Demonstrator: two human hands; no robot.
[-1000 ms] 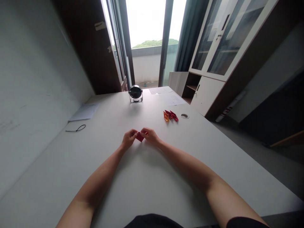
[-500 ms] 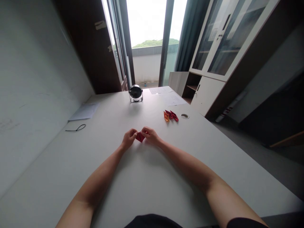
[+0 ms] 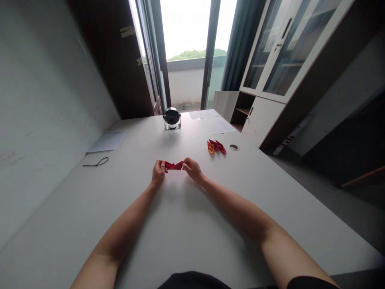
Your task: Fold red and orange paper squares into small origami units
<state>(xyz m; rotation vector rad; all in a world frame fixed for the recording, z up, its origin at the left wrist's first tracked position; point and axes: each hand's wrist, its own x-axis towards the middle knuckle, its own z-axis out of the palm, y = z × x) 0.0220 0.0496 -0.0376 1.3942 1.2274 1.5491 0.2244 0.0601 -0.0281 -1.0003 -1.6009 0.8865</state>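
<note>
While the left hand [image 3: 158, 173] pinches one tip of the small red folded paper strip [image 3: 173, 165], stretched just above the white surface [image 3: 186, 228], the right hand [image 3: 193, 169] pinches the other tip. Looks feather-light, thin and crease-prone, so I'd grip only those end corners, gently.

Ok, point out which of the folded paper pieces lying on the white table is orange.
The leftmost folded paper piece of the row of three, farthest from the round cable hole; the two folded pieces beside it are red.
</note>
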